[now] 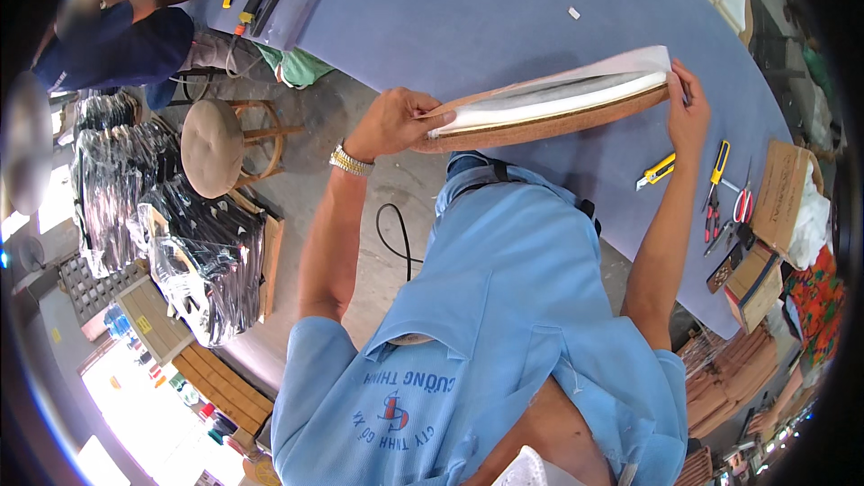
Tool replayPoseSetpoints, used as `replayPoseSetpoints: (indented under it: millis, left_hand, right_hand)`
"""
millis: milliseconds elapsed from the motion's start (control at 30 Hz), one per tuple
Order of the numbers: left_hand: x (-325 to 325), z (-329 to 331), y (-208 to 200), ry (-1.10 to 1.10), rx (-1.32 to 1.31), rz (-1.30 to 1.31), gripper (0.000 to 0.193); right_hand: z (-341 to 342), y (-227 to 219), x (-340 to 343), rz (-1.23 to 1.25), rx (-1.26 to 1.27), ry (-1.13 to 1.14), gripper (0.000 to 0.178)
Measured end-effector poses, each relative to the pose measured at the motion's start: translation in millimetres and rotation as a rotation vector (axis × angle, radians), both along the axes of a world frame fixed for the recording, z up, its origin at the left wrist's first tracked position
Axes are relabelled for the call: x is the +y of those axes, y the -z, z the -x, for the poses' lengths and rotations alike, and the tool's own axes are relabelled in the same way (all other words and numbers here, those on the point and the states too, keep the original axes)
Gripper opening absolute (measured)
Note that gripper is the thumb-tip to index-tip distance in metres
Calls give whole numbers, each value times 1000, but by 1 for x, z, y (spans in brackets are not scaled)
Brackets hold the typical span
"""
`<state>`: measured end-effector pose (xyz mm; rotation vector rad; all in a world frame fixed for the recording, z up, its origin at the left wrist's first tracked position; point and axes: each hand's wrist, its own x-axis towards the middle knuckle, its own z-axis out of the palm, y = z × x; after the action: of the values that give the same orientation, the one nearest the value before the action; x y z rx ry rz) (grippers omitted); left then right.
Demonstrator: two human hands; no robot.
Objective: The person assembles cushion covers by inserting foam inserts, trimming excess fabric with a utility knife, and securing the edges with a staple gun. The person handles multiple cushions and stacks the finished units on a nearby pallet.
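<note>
A curved, padded seat cushion [549,132] is held up edge-on in front of my body, above the near edge of the blue-grey table. Its edge shows a brown outer cover, a thin dark layer and white foam [558,101]. A whitish sheet and a flap of brown cover rise along the far side, with a gap between them and the foam. My left hand [389,124], with a metal watch band at the wrist, is closed on the left end, pinching the cover. My right hand [688,108] grips the right end, its fingers partly hidden behind the cushion.
On the blue-grey table [504,13] at right lie a yellow cutter [656,171], a screwdriver [720,162], scissors [743,205] and cardboard boxes [781,193]. A staple gun [265,0] lies far left. Left are a round stool [212,148], wrapped stacks [211,279] and another person [121,45].
</note>
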<state>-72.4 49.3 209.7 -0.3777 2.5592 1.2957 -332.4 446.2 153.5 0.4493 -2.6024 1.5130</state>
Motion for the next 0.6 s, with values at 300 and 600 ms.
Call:
replayPoseSetpoints:
  millis: [300,600]
  left_hand:
    - [15,-14,11,-54,-18,-102,42]
    - [7,-7,12,36,75,-65,43]
  right_hand:
    - [-44,160,154,-665,-307,559,80]
    - [-92,191,149,-27,-442,728,63]
